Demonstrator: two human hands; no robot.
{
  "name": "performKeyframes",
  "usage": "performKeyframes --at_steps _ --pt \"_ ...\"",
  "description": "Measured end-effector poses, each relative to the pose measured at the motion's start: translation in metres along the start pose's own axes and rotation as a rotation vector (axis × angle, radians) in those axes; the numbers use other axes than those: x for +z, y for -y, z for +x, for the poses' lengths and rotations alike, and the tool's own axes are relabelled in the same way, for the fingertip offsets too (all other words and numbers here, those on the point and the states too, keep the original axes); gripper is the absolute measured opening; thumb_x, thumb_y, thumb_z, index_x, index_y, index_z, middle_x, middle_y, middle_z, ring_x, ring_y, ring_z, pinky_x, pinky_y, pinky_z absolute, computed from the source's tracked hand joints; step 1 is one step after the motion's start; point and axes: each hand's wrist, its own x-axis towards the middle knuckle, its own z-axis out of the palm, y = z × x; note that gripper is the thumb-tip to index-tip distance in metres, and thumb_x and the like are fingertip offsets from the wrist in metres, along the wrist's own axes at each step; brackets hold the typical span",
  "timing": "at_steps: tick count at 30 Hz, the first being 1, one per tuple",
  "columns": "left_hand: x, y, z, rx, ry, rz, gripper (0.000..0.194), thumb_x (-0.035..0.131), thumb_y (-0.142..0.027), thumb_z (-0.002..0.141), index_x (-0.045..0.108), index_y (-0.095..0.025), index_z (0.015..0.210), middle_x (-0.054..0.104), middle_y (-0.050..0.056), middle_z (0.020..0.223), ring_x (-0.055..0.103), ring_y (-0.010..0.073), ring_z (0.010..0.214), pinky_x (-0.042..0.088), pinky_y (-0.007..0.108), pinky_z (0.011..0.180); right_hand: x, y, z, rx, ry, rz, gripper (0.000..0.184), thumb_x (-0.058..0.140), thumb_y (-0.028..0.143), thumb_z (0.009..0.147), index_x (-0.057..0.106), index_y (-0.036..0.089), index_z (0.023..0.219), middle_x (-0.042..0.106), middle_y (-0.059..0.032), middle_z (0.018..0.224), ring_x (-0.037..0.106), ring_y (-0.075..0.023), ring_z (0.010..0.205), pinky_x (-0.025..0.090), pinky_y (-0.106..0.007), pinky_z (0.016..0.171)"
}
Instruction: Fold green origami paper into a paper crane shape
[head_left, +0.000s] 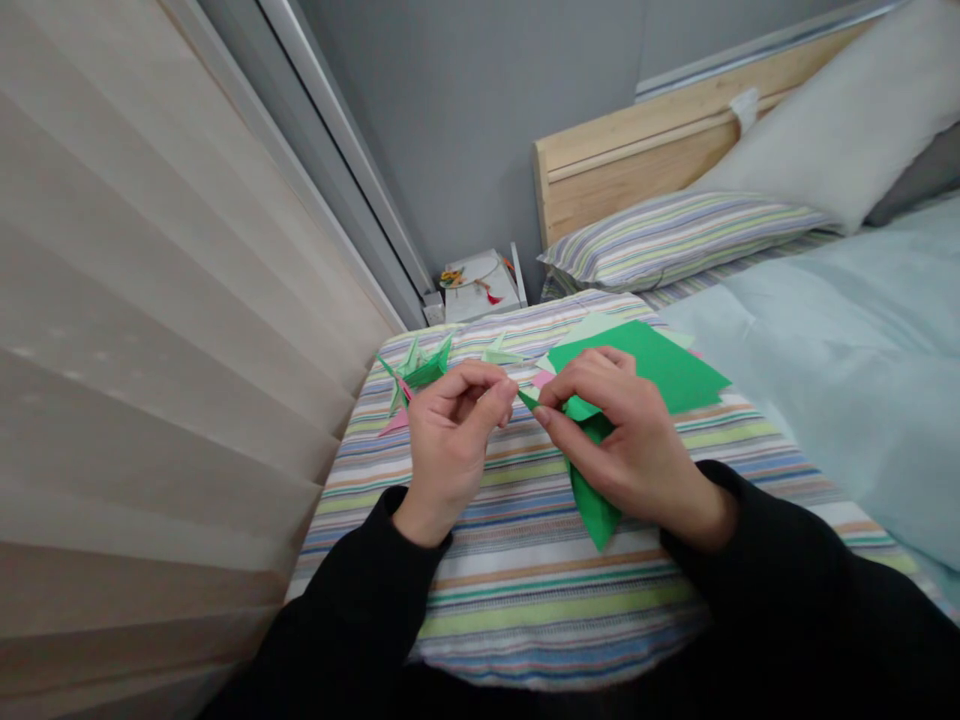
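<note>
A partly folded piece of green origami paper [594,502] is held over the striped cloth, its narrow point turned to the left. My right hand [626,430] is closed on it, with thumb and forefinger gripping near the base of that point; these fingers hide much of the fold. My left hand [456,440] is closed in a pinch at the very tip of the point. Just beyond my left hand lie folded green paper cranes [427,368] and a pink folded piece [395,422]. A pale green folded paper [501,352] sits farther back.
Flat green paper sheets [660,365] are stacked behind my right hand, with paler and pink ones beneath. A pleated curtain [187,330] hangs close on the left. The bed [847,330] with pillows is on the right, and a small white stand [480,290] holds trinkets at the back.
</note>
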Motion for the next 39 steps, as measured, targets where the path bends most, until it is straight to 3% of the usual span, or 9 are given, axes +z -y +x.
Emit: performKeyframes --at_steps 5,10,19,26,33,39 --pt "0.003 -0.002 -0.002 0.046 0.01 0.101 0.013 0.075 -0.031 0.087 0.071 -0.019 0.082 0.06 0.0 0.072 0.052 0.0095 0.059 0.044 0.024 0.055 0.001 -0.001 0.0 0.007 -0.012 -0.005 0.013 0.063 0.013 0.09 0.056 0.022 0.082 0.061 0.0028 0.078 0.057 -0.0164 0.081 0.033 -0.042 0.096" --pt "0.009 -0.012 -0.003 0.024 0.058 0.241 0.017 0.077 -0.025 0.083 0.069 -0.017 0.071 0.062 0.001 0.073 0.054 0.01 0.06 0.044 0.021 0.05 0.0 -0.002 0.001 0.021 -0.018 0.008 0.013 0.063 0.014 0.088 0.056 0.021 0.08 0.062 0.0028 0.077 0.058 -0.0162 0.08 0.034 -0.041 0.094" --pt "0.004 -0.011 -0.001 0.013 0.031 0.126 0.024 0.082 -0.027 0.078 0.065 -0.016 0.064 0.057 -0.001 0.063 0.047 0.0075 0.053 0.038 0.021 0.047 -0.005 0.014 0.011 0.185 0.084 0.119 0.015 0.064 0.019 0.085 0.058 0.021 0.071 0.066 0.0009 0.073 0.06 -0.018 0.077 0.041 -0.036 0.083" --pt "-0.004 -0.006 0.002 -0.086 0.01 -0.036 0.025 0.081 -0.028 0.079 0.063 -0.017 0.064 0.052 -0.004 0.058 0.047 0.0066 0.051 0.036 0.021 0.049 -0.018 0.032 0.032 0.377 0.263 0.106 0.012 0.065 0.02 0.078 0.064 0.018 0.066 0.062 0.0023 0.066 0.056 -0.0146 0.068 0.042 -0.029 0.068" --pt "-0.01 -0.008 0.004 -0.104 -0.029 -0.066 0.026 0.082 -0.033 0.077 0.064 -0.017 0.066 0.054 -0.004 0.056 0.047 0.007 0.05 0.036 0.022 0.049 -0.022 0.04 0.057 0.471 0.559 0.046 0.014 0.063 0.019 0.074 0.061 0.018 0.061 0.043 0.0071 0.05 0.036 -0.0081 0.048 0.026 -0.026 0.047" --pt "-0.011 -0.011 0.007 -0.075 -0.093 -0.093 0.026 0.084 -0.034 0.075 0.067 -0.017 0.067 0.056 -0.004 0.056 0.047 0.0065 0.049 0.037 0.022 0.049 -0.019 0.045 0.069 0.489 0.7 0.064 0.024 0.063 0.019 0.075 0.054 0.02 0.053 0.041 0.0078 0.042 0.033 -0.0071 0.039 0.019 -0.026 0.042"
